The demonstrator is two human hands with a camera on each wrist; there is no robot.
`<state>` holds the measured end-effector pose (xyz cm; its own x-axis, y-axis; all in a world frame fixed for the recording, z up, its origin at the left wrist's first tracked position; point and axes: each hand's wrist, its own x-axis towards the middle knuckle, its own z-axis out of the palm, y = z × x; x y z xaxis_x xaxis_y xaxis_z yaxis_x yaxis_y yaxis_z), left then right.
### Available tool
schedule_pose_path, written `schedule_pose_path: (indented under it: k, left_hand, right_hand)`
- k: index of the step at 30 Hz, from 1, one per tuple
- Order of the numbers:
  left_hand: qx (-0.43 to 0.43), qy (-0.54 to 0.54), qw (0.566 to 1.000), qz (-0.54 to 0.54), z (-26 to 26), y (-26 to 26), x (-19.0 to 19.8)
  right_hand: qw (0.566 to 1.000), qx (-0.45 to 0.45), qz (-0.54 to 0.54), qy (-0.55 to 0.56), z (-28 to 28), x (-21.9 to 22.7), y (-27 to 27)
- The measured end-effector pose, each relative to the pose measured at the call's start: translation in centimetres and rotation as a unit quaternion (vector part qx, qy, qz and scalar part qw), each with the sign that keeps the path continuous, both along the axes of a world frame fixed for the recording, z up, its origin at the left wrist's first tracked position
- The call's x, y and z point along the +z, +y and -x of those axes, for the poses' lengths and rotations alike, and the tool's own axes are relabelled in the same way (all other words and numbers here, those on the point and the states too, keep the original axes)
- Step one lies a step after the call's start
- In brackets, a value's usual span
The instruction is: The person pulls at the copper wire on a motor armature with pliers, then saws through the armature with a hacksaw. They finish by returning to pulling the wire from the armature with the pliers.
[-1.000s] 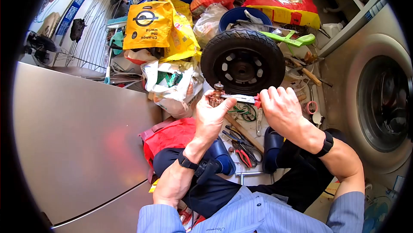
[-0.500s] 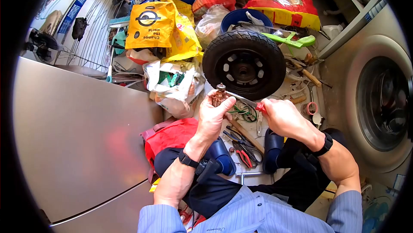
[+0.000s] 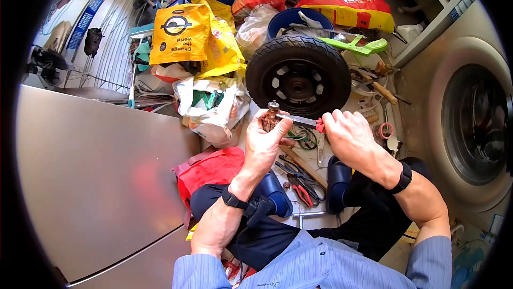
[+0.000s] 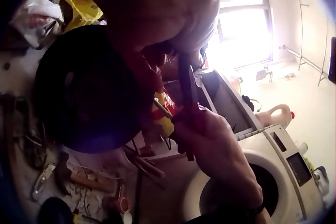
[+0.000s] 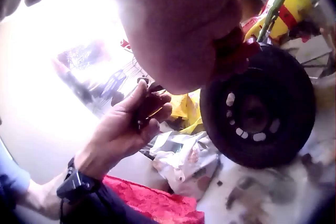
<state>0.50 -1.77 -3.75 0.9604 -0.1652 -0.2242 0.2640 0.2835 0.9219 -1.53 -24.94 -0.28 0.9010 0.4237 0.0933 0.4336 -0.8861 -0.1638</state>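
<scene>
From where I stand, the person sits low with both arms forward, and the left hand (image 3: 262,142) grips a small brown metal piece (image 3: 269,123) topped by a round silvery knob. The right hand (image 3: 350,137) is curled round the red handle of a long metal tool (image 3: 303,121), its far end at the piece. They meet just in front of a black wheel (image 3: 298,87). Below, pliers (image 3: 305,196) lie on the floor (image 3: 256,111) between two dark slippers (image 3: 277,194).
</scene>
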Motion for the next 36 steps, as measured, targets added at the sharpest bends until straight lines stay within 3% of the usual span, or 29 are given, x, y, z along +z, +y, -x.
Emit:
schedule_pose_path:
  k: [2,3,5,9,14,17,21,23,28,30,36]
  left_hand:
    - [0.003,-0.017,1.000,-0.010,0.1,-0.1,-0.2]
    - [0.007,-0.034,0.999,-0.020,0.1,-0.1,-0.1]
    - [0.004,-0.034,0.999,-0.009,0.1,0.1,-0.1]
    - [0.020,-0.041,0.999,0.008,0.0,0.1,0.7]
    - [-0.039,0.034,0.998,-0.031,-0.1,1.5,0.4]
    - [-0.050,0.056,0.997,0.032,0.0,1.7,-0.9]
    - [-0.058,0.087,0.989,0.105,-0.1,1.5,0.4]
    - [-0.105,0.115,0.969,0.193,-0.3,2.0,0.6]
    - [-0.102,0.113,0.967,0.204,-0.4,1.5,0.9]
    - [-0.092,0.084,0.972,0.198,-0.2,1.3,0.3]
    - [-0.071,0.065,0.983,0.156,-0.1,0.6,-0.2]
  right_hand:
    - [0.991,-0.016,-0.055,0.118,0.0,-0.2,-0.2]
    - [0.992,-0.016,-0.054,0.117,-0.2,0.4,-0.1]
    - [0.952,-0.031,-0.124,0.280,-0.5,1.8,0.0]
    - [0.906,-0.031,-0.189,0.378,-1.2,2.6,0.0]
    - [0.929,-0.003,-0.161,0.333,-0.8,2.0,-0.2]
    - [0.939,0.002,-0.144,0.313,-0.8,1.8,-0.5]
    - [0.949,-0.007,-0.138,0.282,-0.7,2.4,-1.2]
    - [0.953,0.002,-0.154,0.261,-0.6,2.0,-1.6]
    - [0.969,0.025,-0.169,0.181,-0.3,1.6,-2.1]
    - [0.984,0.016,-0.095,0.149,-0.2,1.7,-2.1]
    - [0.998,0.015,-0.030,0.059,-0.1,1.0,-2.2]
